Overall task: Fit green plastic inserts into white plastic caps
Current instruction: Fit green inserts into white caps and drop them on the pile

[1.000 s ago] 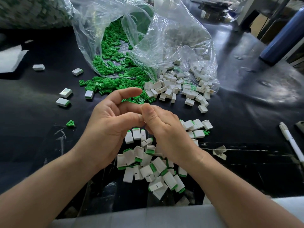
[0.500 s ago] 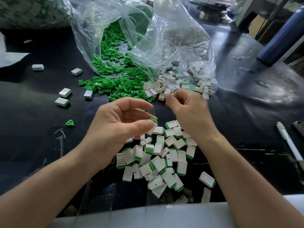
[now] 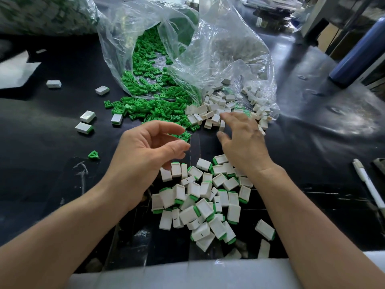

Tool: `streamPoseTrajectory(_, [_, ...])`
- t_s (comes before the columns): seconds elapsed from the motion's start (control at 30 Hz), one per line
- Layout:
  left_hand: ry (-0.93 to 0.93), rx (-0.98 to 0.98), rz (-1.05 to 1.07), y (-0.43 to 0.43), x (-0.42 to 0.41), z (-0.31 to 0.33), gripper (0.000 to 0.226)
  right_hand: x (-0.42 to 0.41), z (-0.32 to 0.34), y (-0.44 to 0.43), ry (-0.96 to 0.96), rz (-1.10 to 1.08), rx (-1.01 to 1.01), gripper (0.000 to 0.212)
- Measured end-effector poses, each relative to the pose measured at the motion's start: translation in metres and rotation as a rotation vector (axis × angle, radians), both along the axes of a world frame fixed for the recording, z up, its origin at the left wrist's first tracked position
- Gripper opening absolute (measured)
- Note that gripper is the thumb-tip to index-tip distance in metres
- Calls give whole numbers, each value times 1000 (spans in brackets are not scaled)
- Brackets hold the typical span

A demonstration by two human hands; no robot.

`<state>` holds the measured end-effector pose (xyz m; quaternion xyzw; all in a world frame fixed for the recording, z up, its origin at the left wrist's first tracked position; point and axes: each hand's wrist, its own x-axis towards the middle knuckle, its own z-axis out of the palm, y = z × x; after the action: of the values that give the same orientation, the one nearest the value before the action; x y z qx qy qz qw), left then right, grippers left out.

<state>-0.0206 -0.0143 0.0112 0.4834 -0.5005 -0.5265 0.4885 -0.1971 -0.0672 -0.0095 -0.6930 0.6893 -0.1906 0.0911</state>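
Green plastic inserts (image 3: pixel 150 109) spill from a clear plastic bag (image 3: pixel 145 38) onto the black table. Beside them, empty white caps (image 3: pixel 214 109) spill from a second clear bag (image 3: pixel 235 53). A heap of white caps with green inserts fitted (image 3: pixel 200 201) lies between my forearms. My left hand (image 3: pixel 145 151) hovers just short of the green inserts, fingers loosely curled, holding nothing. My right hand (image 3: pixel 241 138) reaches with spread fingers over the near edge of the white caps; its fingertips are blurred and I see nothing held.
Several stray white caps (image 3: pixel 87 116) and one green insert (image 3: pixel 93 154) lie at left. A white pen (image 3: pixel 368 184) lies at the right edge, a blue cylinder (image 3: pixel 358 51) at far right. White foam padding (image 3: pixel 187 274) lines the near table edge.
My hands have parted. The left has let go of the fitted cap that it pinched and moved toward the green inserts. The right has reached forward to the white caps.
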Motion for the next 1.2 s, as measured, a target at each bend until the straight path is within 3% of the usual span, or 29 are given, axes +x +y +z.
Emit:
streamPoseTrajectory(0.27, [6, 21, 35, -4, 3, -2, 20, -2, 3, 0, -48, -4, -63, 20])
streamPoseTrajectory(0.47, [-3, 53, 24, -7, 1, -4, 19, 14, 12, 14, -432, 143, -115, 24])
streamPoseTrajectory(0.7, [20, 84, -19, -9, -1, -6, 38, 35, 9, 30, -461, 427, -207, 26])
streamPoseTrajectory(0.93, [2, 53, 36, -11, 3, -9, 23, 30, 13, 28, -478, 507, -150, 25])
streamPoseTrajectory(1.07, [22, 49, 65, -12, 4, -10, 26, 28, 10, 21, -276, 342, -104, 26])
streamPoseTrajectory(1.2, [34, 50, 61, -11, 5, -9, 28, 31, 2, 16, 29, 440, 39, 45])
